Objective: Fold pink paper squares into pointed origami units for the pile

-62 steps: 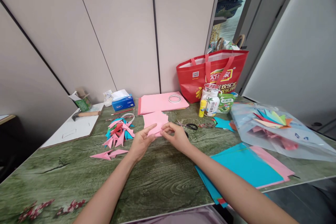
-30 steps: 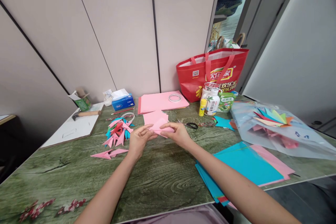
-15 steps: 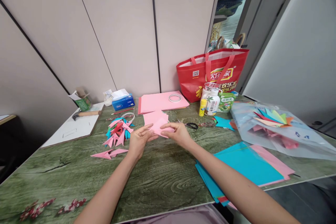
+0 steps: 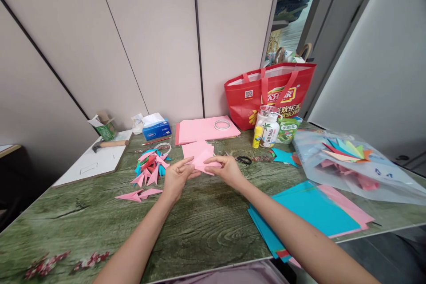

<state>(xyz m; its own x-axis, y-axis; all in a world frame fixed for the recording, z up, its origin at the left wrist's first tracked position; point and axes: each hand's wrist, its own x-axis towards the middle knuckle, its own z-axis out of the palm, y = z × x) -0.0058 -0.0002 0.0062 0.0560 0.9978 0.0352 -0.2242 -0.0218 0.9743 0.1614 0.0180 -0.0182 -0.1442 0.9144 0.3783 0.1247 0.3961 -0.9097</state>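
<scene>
Pink paper (image 4: 201, 165) — hands (image 4: 177, 178) (image 4: 228, 171) hiding edges, creases unclear

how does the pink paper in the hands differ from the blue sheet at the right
The pink paper looks smaller; the blue sheet looks larger. The pink paper is pinched between left hand and right hand; the blue sheet lies flat, away from both hands. Both are coloured paper.
</scene>
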